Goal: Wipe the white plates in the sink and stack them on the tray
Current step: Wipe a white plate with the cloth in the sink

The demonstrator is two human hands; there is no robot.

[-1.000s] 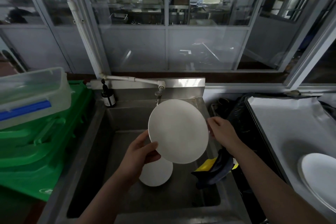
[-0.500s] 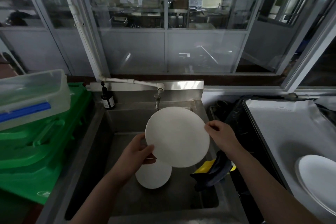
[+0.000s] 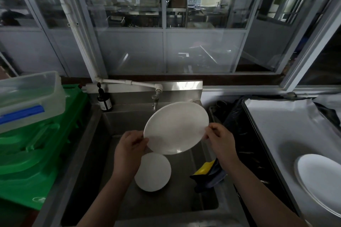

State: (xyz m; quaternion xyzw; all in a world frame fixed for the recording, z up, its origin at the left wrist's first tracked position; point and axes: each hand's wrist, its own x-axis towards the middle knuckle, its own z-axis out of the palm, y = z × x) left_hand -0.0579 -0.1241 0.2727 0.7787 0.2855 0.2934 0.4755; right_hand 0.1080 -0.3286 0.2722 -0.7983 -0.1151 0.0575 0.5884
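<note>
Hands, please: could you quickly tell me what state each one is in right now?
Left hand: closed, gripping the left rim of the white plate above the sink.
Right hand: closed, pinching the same plate's right rim.

Large white plate [image 3: 176, 128] tilted above sink [image 3: 118, 121], smaller plate [image 3: 152, 172] flat on sink floor, another plate [image 3: 320, 178] on tray [image 3: 273, 121]

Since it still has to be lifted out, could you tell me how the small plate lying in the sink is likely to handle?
The small plate looks rigid and probably breakable, so it should lift without flexing. It lies flat on the sink floor, so fingers may struggle to get under its rim; tipping it up could help. Its smooth white surface may be slippery, though wetness cannot be seen.
</note>
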